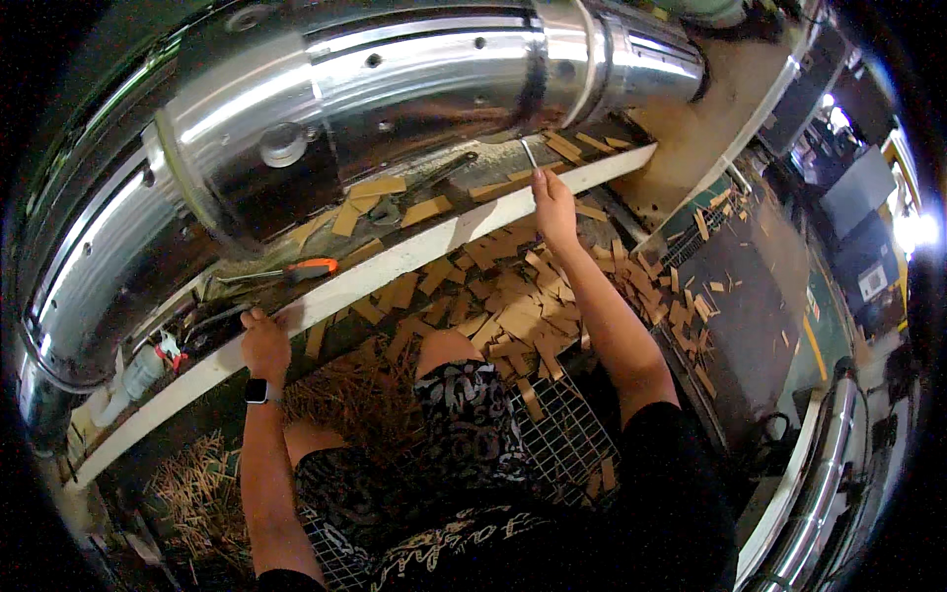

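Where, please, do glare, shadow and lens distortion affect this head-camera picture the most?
In the head view, glare streaks the polished metal drum and a bright lamp at the right edge blows out. Deep shadow hides the floor beneath the white ledge, near the left hand. Fisheye distortion bows the ledge and drum; the corners are black. The right hand and its thin metal tool look slightly soft.

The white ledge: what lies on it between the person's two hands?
In the head view, between left hand and right hand, the white ledge runs bare; an orange-handled tool and tan wood pieces sit just behind it.
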Demonstrator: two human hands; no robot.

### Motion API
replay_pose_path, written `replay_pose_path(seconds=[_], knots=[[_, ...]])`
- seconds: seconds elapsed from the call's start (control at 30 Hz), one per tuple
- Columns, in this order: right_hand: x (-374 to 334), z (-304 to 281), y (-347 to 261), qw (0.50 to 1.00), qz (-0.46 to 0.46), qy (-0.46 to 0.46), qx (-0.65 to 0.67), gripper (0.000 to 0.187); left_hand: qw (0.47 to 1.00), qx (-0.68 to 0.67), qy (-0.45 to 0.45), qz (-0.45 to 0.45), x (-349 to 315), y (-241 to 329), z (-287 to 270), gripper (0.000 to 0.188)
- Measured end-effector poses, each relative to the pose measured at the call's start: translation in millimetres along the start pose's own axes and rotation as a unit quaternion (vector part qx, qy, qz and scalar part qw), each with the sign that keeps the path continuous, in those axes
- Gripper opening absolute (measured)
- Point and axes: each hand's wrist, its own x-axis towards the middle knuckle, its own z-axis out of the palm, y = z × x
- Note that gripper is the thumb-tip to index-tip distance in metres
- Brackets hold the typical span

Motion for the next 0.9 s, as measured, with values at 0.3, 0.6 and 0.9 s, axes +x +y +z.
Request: replay_pose_path(seconds=[0.3, 0.6, 0.9], knots=[[-16.1, 10.0, -22.5, 0.984, 0.112, 0.047, 0.131, 0.039, 0.998, 0.048, 0.044, -0.008, -1.5, 14.3, 18.4, 0.057], [-10.8, -2.5, -20.8, 0.968, 0.095, -0.064, 0.223, 0.032, 0.996, 0.074, 0.047, 0.011, 0.4, -0.2, -2.7, 0.056], [13.5, -29.2, 7.9, 0.995, -0.063, -0.041, -0.063, 0.034, 0.998, 0.054, 0.034, 0.025, -0.5, 8.2, -13.4, 0.057]])
